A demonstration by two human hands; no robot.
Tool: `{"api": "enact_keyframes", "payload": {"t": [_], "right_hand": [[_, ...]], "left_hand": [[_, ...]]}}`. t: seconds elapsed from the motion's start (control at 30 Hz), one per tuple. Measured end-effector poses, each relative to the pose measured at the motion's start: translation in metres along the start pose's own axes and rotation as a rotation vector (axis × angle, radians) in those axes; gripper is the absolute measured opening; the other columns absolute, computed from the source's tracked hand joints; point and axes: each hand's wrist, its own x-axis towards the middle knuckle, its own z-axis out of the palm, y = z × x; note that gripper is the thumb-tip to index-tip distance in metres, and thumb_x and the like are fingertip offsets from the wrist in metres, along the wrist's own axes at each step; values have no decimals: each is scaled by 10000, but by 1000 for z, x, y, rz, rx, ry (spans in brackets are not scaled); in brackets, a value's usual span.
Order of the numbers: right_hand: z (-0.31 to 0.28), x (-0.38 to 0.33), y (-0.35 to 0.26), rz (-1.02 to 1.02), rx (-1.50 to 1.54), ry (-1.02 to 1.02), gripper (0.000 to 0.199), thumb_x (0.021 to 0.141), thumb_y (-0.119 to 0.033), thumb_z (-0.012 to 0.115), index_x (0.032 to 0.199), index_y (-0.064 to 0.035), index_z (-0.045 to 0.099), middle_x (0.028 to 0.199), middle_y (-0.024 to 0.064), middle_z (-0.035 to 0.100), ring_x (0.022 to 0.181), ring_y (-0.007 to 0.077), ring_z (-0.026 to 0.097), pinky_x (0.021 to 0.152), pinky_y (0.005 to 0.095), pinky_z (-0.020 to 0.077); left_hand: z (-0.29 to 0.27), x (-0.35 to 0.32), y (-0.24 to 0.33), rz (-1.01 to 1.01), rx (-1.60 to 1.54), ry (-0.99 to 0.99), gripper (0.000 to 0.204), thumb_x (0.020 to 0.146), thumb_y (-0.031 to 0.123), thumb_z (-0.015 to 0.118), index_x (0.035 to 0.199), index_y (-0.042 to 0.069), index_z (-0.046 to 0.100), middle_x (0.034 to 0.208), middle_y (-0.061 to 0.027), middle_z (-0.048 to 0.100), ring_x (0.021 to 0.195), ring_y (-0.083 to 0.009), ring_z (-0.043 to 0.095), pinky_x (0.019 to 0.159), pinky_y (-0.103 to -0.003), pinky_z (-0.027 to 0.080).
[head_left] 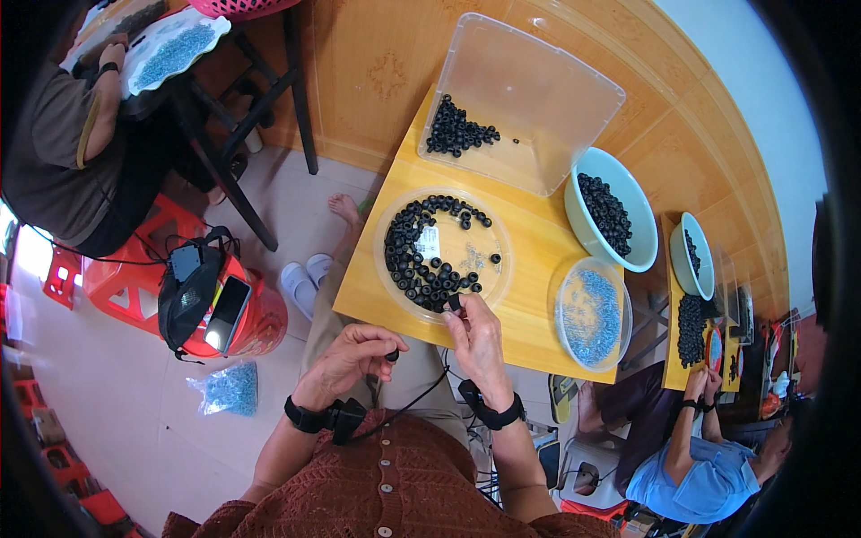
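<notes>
My left hand is in front of the table edge, fingers curled, with a small round black piece at its fingertips. At the near rim of a round clear tray, my right hand pinches a small black piece; whether it is one piece or a cover on a fingertip is hard to see. The round tray holds many black ring-shaped pieces, a white label and a scatter of tiny clear bits.
A tilted clear bin with black pieces stands at the table's back. To the right are a pale-green basin of black pieces and a round dish of bluish bits. Co-workers sit left and right. A red stool carries a phone.
</notes>
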Motion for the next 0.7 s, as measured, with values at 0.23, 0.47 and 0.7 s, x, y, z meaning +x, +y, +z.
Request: {"api": "enact_keyframes", "payload": {"t": [0.23, 0.47, 0.7], "right_hand": [[2, 1, 8, 63, 57, 77, 89, 771, 17, 548, 831, 36, 485, 709, 173, 490, 616, 318, 504, 567, 364, 411], [7, -3, 23, 75, 25, 166, 74, 761, 15, 563, 797, 34, 501, 679, 164, 506, 576, 284, 516, 543, 354, 412], [6, -12, 5, 256, 442, 116, 90, 768, 51, 567, 852, 20, 562, 713, 53, 576, 629, 102, 572, 561, 225, 448]], "left_hand": [[-2, 2, -2, 4, 3, -2, 181, 845, 140, 575, 931, -13, 621, 733, -22, 576, 562, -83, 579, 564, -226, 532], [-2, 1, -3, 29, 17, 1, 180, 846, 141, 576, 940, -7, 619, 737, -18, 578, 581, -82, 581, 573, -234, 531], [16, 6, 1, 160, 101, 86, 192, 838, 114, 587, 990, -2, 604, 829, -31, 593, 682, -106, 603, 669, -238, 522]]}}
